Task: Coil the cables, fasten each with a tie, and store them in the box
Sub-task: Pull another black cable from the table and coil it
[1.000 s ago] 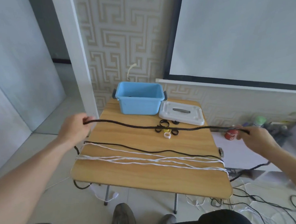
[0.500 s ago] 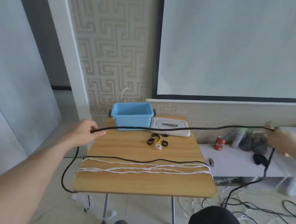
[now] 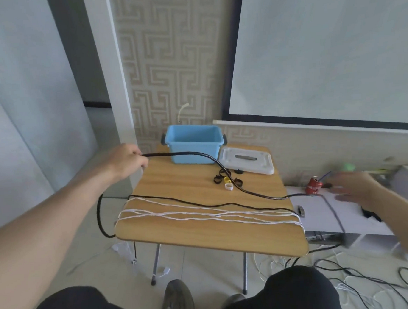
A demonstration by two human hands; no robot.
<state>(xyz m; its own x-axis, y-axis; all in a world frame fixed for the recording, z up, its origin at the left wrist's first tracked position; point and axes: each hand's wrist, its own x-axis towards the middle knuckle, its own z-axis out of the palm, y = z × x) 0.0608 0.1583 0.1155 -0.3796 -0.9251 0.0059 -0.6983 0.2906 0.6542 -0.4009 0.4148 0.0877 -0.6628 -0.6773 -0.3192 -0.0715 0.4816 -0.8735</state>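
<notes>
Slack now in the thick black cable [image 3: 225, 172]: 0.5 s ago it ran taut between both hands above the table, now its right end has dropped onto the wooden tabletop [image 3: 176, 180] and the right hand no longer has it. Head view: left hand [image 3: 127, 162] at 10 o'clock of the table, fingers curled round the cable's matte, round-section end; from there the cable runs toward 3 o'clock past the blue plastic box [image 3: 194, 144], sags through the ties and goes off the table's right edge. Right hand [image 3: 358, 189] is blurred, off the table at 3 o'clock, fingers spread and relaxed, holding nothing, well apart from the cable. Box is open-topped, rectangular, smooth-walled, at 12 o'clock of the table; its white lid [image 3: 246, 160] lies flat just beside it at 1 o'clock. Small ring-shaped ties [image 3: 226, 178], mostly black with one yellow and one white, cluster near the lid. Thin black cable [image 3: 201, 202] and several strands of white cable [image 3: 201, 213] stretch across the table's near half. Red can [image 3: 314, 185] on the low white shelf beside the right hand.
</notes>
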